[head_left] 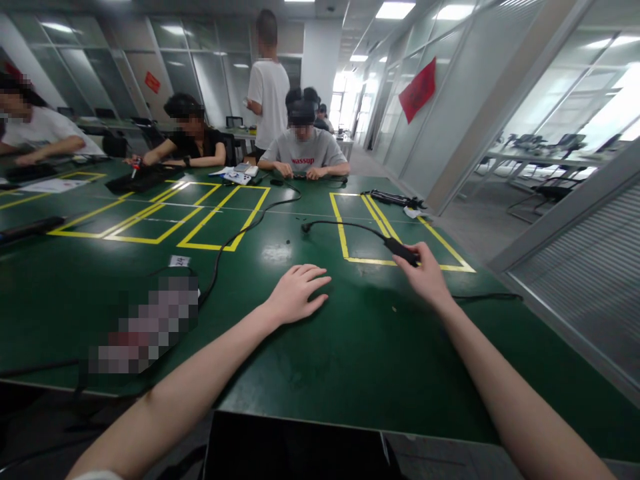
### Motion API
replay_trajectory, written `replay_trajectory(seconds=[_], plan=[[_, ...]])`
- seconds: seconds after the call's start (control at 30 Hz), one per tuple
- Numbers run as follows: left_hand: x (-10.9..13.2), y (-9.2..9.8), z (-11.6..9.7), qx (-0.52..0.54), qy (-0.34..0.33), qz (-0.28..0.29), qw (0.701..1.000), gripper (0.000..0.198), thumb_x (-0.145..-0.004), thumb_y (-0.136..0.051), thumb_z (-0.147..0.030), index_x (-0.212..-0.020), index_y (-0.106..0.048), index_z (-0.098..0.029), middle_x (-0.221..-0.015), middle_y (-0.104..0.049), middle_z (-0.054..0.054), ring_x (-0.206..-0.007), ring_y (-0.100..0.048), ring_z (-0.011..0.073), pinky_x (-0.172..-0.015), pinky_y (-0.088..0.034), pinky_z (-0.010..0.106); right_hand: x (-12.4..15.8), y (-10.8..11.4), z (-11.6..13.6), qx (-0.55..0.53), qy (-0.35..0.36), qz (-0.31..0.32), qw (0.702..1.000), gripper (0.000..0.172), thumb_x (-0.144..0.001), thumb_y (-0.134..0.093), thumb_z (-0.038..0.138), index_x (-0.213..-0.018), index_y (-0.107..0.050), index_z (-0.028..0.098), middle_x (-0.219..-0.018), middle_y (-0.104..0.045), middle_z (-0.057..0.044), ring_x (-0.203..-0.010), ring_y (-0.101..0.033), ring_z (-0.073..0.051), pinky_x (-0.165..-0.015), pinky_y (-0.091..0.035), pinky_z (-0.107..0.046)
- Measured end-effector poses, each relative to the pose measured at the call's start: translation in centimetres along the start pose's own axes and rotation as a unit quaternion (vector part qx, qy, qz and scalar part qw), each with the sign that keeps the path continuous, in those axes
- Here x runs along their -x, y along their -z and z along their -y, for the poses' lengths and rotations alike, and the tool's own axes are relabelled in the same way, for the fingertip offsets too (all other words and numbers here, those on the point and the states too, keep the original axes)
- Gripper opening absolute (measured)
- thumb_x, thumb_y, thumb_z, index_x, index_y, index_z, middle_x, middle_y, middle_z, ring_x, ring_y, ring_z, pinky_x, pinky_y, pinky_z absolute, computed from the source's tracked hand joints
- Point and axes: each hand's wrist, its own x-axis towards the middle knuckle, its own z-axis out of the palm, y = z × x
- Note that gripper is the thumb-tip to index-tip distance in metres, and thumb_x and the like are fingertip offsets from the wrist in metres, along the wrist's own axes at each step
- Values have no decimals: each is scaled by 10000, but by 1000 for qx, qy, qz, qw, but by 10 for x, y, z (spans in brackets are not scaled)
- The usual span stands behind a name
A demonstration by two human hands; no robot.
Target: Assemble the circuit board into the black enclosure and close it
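Note:
My left hand (300,293) rests on the green tabletop (320,373) with its fingers spread and nothing in them. To its right, my right hand (425,273) is closed around a black power adapter (400,251), thumb on the near side. From the adapter's far end a thin black cord (350,224) curves left to a dark plug (306,228), which lies beyond my left hand. Another length of black cable (490,296) runs along the table to the right of my right wrist; whether it joins the adapter is hidden.
Yellow tape rectangles (410,262) mark the table. A folded black tripod-like object (395,199) lies at the far right. A long black cable (235,237) winds past a blurred object (150,327) on the left. Across the table, a person in a grey shirt (305,150) handles something dark.

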Motion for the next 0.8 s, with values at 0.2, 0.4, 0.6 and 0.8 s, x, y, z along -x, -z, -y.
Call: replay_trajectory(seconds=[0.2, 0.4, 0.6, 0.8], plan=[[0, -3, -1, 20, 7, 13, 1000, 324, -969, -606, -318, -1260, -689, -203, -1328, -694, 102, -1264, -607, 265, -1080, -483, 451, -27, 54, -28, 59, -76, -178, 979, 312, -709, -629, 454, -885, -500, 230, -909, -614, -71, -796, -538, -228, -752, -455, -372], [1, -4, -1, 28, 15, 27, 999, 316, -968, -609, -318, -1253, -695, -210, -1317, -703, 87, -1244, -619, 259, -1067, -491, 440, -11, 61, -64, 212, -115, -109, 964, 299, -734, -630, 433, -949, -587, 229, -1031, -623, -139, -928, -584, -331, -740, -465, -437], [2, -3, -2, 49, 21, 52, 997, 322, -968, -610, -322, -1262, -695, -222, -1317, -705, 78, -1232, -622, 256, -1054, -498, 431, -11, 60, -87, 252, -133, -96, 954, 337, -775, -643, 451, -1022, -641, 221, -1046, -646, -151, -951, -616, -352, -750, -498, -461], [3, -2, -4, 73, 22, 71, 995, 319, -974, -599, -317, -1263, -696, -221, -1302, -712, 74, -1225, -629, 244, -1048, -507, 433, -19, 64, -94, 221, -65, 11, 973, 369, -761, -631, 402, -1041, -747, 191, -1019, -720, -157, -958, -609, -339, -820, -486, -449]])
